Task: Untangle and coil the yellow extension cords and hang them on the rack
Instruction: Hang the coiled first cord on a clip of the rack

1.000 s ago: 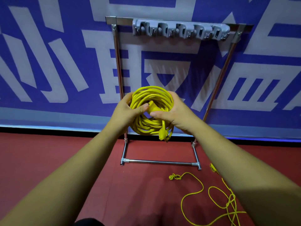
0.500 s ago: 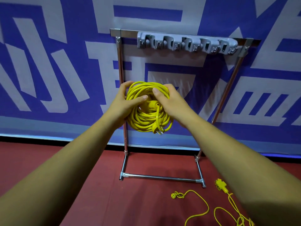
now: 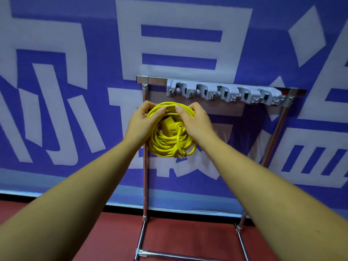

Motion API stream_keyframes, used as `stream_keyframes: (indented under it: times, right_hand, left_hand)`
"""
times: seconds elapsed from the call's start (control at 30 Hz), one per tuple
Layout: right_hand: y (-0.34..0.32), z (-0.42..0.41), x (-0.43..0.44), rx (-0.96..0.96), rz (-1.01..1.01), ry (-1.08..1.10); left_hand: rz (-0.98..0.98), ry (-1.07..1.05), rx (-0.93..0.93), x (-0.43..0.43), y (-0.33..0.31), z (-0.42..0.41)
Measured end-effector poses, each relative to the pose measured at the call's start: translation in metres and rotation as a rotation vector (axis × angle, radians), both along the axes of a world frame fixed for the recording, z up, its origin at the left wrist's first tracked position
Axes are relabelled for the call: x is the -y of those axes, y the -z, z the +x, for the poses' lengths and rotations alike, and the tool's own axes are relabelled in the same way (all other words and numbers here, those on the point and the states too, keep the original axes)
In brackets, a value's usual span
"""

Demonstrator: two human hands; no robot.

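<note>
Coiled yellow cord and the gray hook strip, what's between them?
Nothing: in the head view the coiled cord sits below the hook strip's left end, apart from it, with only the wall banner showing in the gap.

Blue banner wall [image 3: 101, 53] with white characters above red floor [image 3: 178, 236].

Just behind coil [image 3: 169, 146]: left post [image 3: 145, 176]; hook strip [image 3: 224, 93] above-right; open gap beneath it between posts.

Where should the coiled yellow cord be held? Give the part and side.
Hold the coil by its top arc, one hand from each side, as the left hand and right hand do: the loops bunch there, and the plug hangs at the bottom, clear of the hooks above.
</note>
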State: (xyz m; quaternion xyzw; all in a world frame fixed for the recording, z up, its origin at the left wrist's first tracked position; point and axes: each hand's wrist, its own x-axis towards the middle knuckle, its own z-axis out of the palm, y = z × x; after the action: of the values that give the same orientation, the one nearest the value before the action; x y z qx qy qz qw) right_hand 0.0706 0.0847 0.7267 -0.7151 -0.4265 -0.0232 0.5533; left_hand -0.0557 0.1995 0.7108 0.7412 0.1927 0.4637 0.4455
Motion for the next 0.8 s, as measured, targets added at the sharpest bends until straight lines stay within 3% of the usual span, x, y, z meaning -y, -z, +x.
stream_keyframes:
  times: [0.2,0.53,0.8]
  right_hand:
    - [-0.033,0.022,-0.037,0.074,0.125,0.030]
    - [-0.057,0.048,-0.083,0.343,0.007,0.292]
    - [-0.039,0.059,-0.085,0.240,0.028,0.200]
  left_hand:
    - [0.057,0.051,-0.025,-0.040,-0.033,0.033]
    - [0.087,0.066,-0.099,-0.095,-0.059,0.071]
    - [0.085,0.109,-0.175,-0.101,-0.051,0.069]
